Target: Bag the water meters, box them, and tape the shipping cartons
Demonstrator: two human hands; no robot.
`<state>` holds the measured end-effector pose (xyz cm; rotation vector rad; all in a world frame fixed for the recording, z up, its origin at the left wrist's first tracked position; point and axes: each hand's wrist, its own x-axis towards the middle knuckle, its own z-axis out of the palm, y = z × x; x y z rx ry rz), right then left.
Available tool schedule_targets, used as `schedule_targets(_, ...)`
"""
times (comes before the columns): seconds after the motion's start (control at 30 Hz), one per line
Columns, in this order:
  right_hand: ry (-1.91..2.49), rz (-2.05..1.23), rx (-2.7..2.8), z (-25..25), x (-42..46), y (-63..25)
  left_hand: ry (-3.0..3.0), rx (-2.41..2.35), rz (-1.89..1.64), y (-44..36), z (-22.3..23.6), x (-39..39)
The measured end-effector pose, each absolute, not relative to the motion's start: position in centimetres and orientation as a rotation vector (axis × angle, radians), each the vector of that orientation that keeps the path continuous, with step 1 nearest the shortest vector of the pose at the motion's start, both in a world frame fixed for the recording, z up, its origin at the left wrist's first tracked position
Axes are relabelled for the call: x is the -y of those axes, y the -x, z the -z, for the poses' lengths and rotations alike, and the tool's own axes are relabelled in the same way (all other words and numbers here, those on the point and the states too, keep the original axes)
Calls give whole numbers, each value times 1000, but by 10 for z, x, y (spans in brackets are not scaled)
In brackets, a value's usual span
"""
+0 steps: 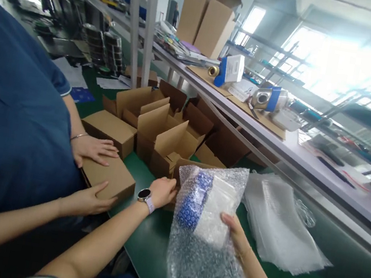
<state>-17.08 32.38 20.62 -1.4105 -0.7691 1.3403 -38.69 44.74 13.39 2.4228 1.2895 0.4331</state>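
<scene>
My right hand [236, 231] grips a bubble-wrap bag [201, 273] by its right side, thumb on the front. Through the clear film shows a blue and white packed item [205, 203] in the bag's upper part; its exact kind I cannot make out. My left hand [162, 191], with a watch on the wrist, is closed at the edge of an open cardboard box [172, 201] just behind the bag. Its fingertips are partly hidden. The bag covers most of that box.
At left, a co-worker's two hands rest on a closed carton [112, 179]. Several open cardboard boxes [152, 126] stand behind on the green table [140, 249]. Clear plastic bags [278, 219] lie at right. A raised shelf [276, 146] holding metal-and-blue devices [271, 98] crosses the back.
</scene>
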Motion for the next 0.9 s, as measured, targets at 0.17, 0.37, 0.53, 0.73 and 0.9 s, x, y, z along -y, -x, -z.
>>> schedule_targets(0.17,1569,-1108,1467,-235,-352,179,-2393,-1288,-529,440,-123,-408)
schedule_targets(0.37,1836,-724,2387,-234,-395,231,-2392,-1132,-660,466,-111,-399)
schedule_targets(0.53,1763,-840,2627,-220,-423,249,-2397,-1103,-673,482,-100,-394)
schedule_targets(0.73,1736,-981,2731,-208,-441,259,-2444,-1133,-612,484,-90,-395)
schedule_targets(0.9,1807,-982,2824,-199,-446,270,-2369,-1154,-590,484,-90,-395)
